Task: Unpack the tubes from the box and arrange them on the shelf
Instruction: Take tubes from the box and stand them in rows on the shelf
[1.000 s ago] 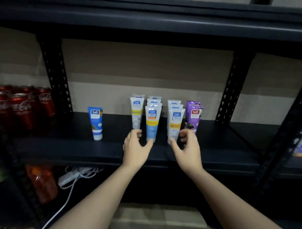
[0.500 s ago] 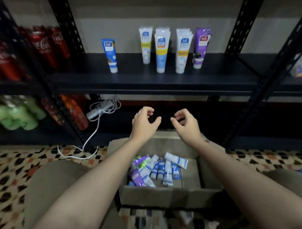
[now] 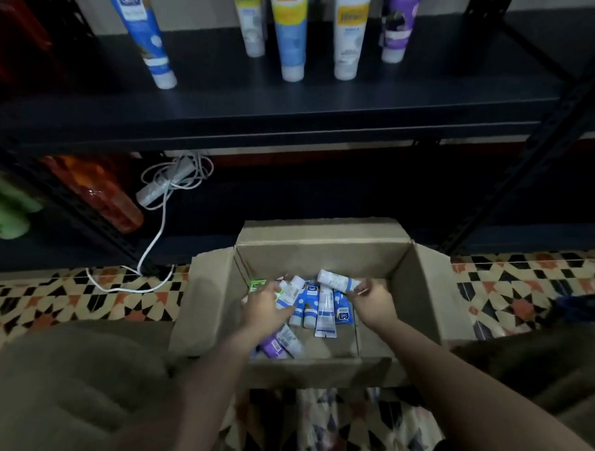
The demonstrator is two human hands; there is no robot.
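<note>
Loose blue, white and purple plastic tubes (image 3: 315, 305) lie in a heap in the open brown cardboard box (image 3: 418, 290) on the patterned floor. Left hand (image 3: 264, 308) is down on the left of the heap, fingers curled over a white tube; can't tell if it's gripped. Right hand (image 3: 371, 300) pinches the end of a white-and-blue tube (image 3: 336, 280). Dark metal shelf (image 3: 293, 100) above holds five upright tubes (image 3: 292, 39), so I'd say roughly a third done, with about ten left.

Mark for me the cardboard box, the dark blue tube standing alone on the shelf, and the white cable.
cardboard box (image 3: 322, 241): head view, far inner wall.
dark blue tube (image 3: 141, 27): head view, mid body.
white cable (image 3: 154, 240): head view, hanging stretch.
</note>
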